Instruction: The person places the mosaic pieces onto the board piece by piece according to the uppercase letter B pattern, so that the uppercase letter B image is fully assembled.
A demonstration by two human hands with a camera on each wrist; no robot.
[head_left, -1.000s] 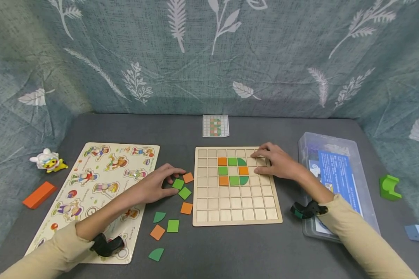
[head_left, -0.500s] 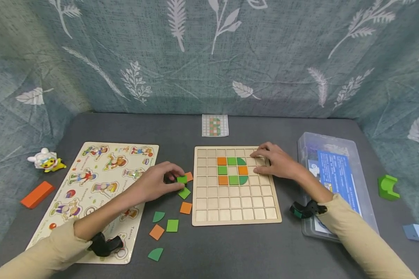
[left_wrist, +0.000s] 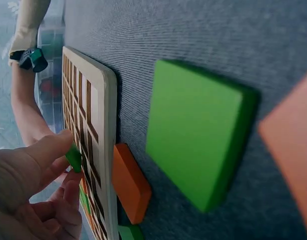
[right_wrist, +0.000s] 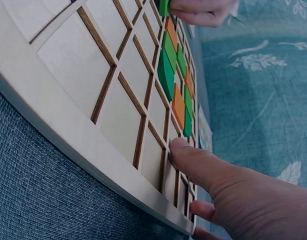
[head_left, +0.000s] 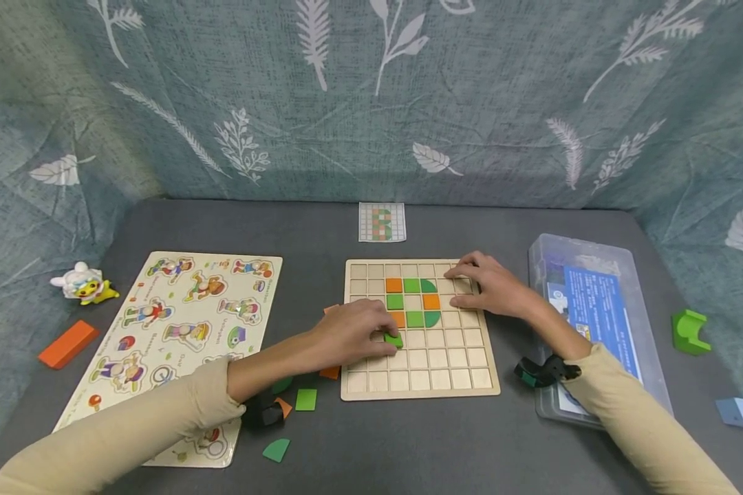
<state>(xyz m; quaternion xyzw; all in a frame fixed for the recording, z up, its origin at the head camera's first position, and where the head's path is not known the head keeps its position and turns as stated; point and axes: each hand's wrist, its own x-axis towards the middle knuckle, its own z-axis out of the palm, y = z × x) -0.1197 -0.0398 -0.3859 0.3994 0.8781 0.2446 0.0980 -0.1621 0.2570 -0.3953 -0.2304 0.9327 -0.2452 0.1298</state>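
Left hand [head_left: 353, 335] pinches green tile [head_left: 393, 339] over grid board [head_left: 470, 385].

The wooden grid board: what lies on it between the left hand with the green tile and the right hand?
In the head view, the placed orange and green tiles lie on the wooden grid board between the left hand, pinching a green tile, and the right hand.

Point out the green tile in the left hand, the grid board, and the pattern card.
green tile [head_left: 393, 339]: head view, its top face beside the fingertips.
grid board [head_left: 467, 379]: head view, a bare cell in its near row.
pattern card [head_left: 382, 222]: head view, its printed middle.
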